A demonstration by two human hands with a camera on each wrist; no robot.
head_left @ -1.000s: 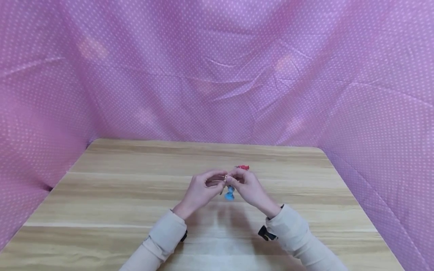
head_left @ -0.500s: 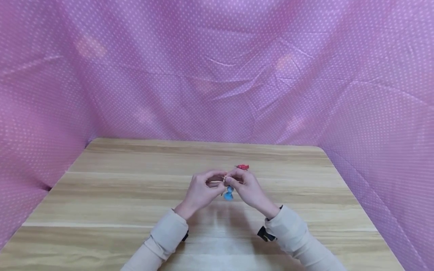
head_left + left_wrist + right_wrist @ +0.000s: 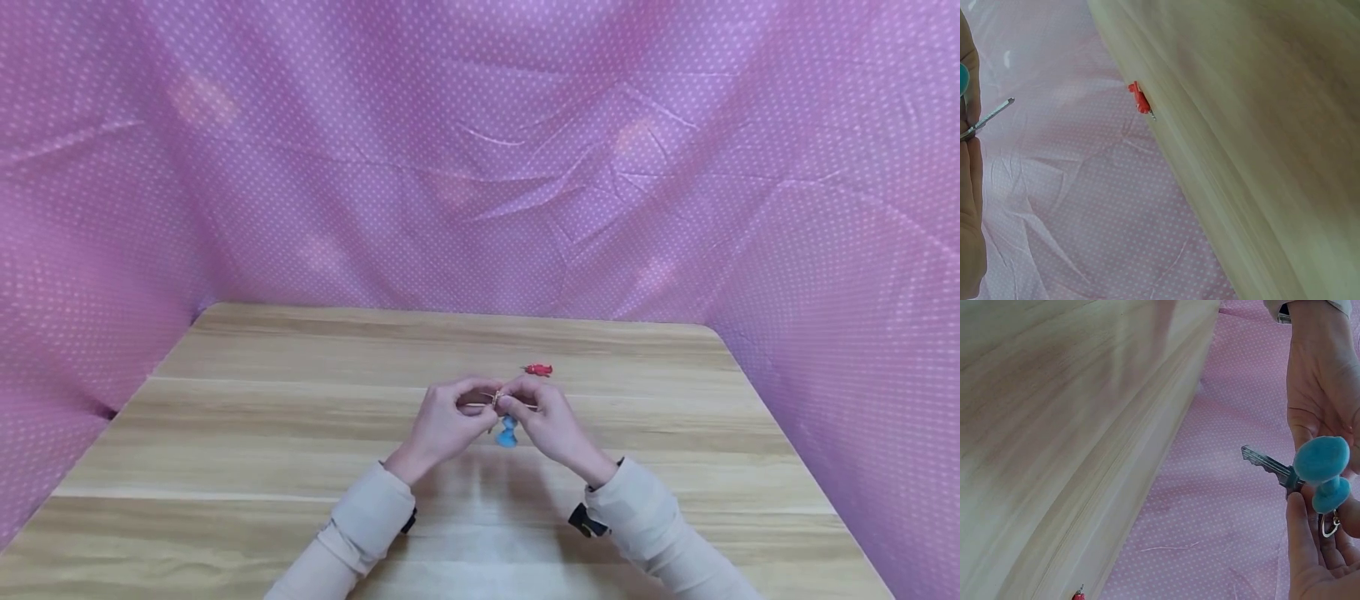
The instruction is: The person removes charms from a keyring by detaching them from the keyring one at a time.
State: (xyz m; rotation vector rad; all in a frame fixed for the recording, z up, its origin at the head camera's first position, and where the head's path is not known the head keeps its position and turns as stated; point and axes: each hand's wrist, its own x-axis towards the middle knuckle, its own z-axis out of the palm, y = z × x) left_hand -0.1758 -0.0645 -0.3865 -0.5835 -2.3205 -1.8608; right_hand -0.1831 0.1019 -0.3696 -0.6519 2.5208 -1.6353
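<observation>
Both hands meet above the table, fingertips together around a small key ring [image 3: 1330,526] of gold-coloured metal. In the head view my left hand [image 3: 448,423] pinches a silver key [image 3: 1266,464], whose toothed blade sticks out past the fingertips in the right wrist view. My right hand [image 3: 553,421] pinches the ring between thumb and index finger. Below the fingers hangs a blue rounded charm [image 3: 1321,460], wide at one end with a narrow middle. Parts of the ring and the key's head are hidden by fingers.
A small red figure-like charm [image 3: 538,370] with a thin metal end lies on the wooden table [image 3: 300,467], just beyond the right hand. Pink dotted cloth [image 3: 480,167] surrounds the table at the back and both sides.
The fingertips shift slightly around the ring, and the blue charm sways a little beneath them. The red charm shows more fully beyond the right hand.
</observation>
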